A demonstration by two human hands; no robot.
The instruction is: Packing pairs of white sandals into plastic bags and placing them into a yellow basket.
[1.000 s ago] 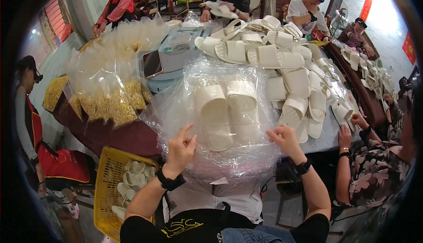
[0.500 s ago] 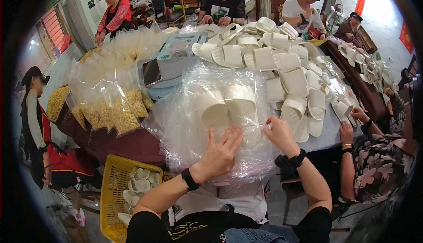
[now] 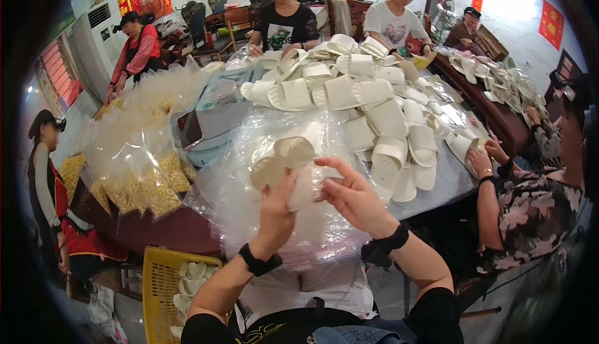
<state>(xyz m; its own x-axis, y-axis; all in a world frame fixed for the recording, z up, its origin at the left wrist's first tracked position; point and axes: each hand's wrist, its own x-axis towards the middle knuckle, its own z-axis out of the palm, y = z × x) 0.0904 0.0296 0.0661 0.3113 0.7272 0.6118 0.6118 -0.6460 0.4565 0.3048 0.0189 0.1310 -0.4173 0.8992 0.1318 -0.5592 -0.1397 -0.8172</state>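
Note:
A pair of white slippers (image 3: pixel 294 151) in a clear bag is tilted up above a stack of clear plastic bags (image 3: pixel 234 197). My left hand (image 3: pixel 276 214) grips the pair from the near left side, its fingers closed around it. At the pair's right edge is my right hand (image 3: pixel 357 202), with index finger and thumb on the bagged slippers and the other fingers curled. Just beyond, a large heap of loose white slippers (image 3: pixel 340 93) covers the table.
Clear bags of yellow pieces (image 3: pixel 170 172) stand on the left, beside a dark flat device (image 3: pixel 190 127) and a blue-grey box (image 3: pixel 215 133). A yellow basket (image 3: pixel 159 281) with slippers is below left. Co-workers surround the table; one person's hand (image 3: pixel 480 162) touches slippers on the right.
The slippers lay flat on the bag stack under my spread left hand; now they are lifted and tilted between both hands. My right hand has moved left to them. The view has shifted.

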